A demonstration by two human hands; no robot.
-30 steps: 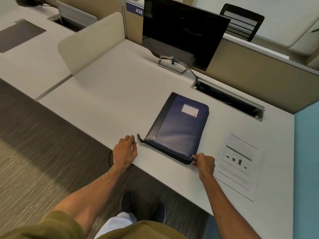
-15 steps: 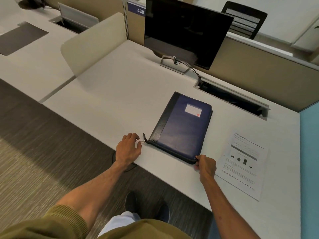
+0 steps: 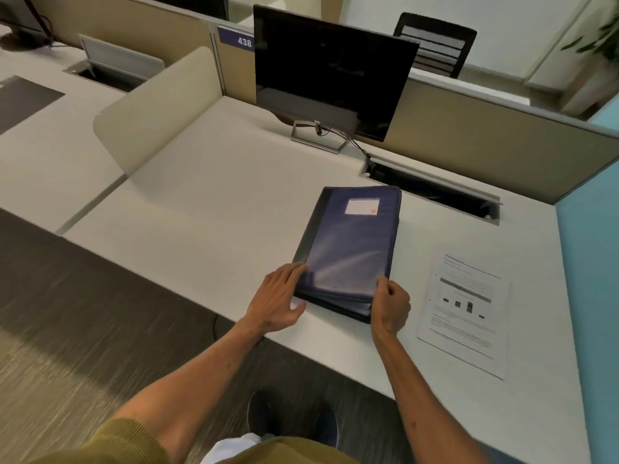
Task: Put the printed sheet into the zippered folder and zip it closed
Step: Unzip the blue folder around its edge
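- Zippered folder (image 3: 351, 249), dark blue with a black spine strip along its left edge, lies on a white desk (image 3: 207, 209) just right of the frame's centre, its near end close to the desk's front edge.
- White label (image 3: 362, 206) with a small red mark sits near the folder's far end.
- At the near end the blue cover is raised a little off the lower half, leaving a narrow gap along that edge.
- Left hand (image 3: 278, 303) rests at the folder's near left corner, fingers spread and loose, fingertips lying on the cover, thumb down on the desk; it grips nothing.
- Right hand (image 3: 390, 304) is at the near right corner, fingers curled and pinched on the edge of the lifted cover.
- Printed sheet (image 3: 465, 313) lies flat on the desk at right of the frame, just beside the folder but apart from it, touched by neither hand. It carries text, a grey band and a few small dark pictures.
- Black Dell monitor (image 3: 331, 72), screen dark, stands on a metal foot at the upper centre of the frame, well beyond the folder.
- Open cable slot (image 3: 432, 192) in the desk lies between monitor and folder, toward the right.
- Purple plate reading 438 (image 3: 239, 40) sits on the partition left of the monitor.
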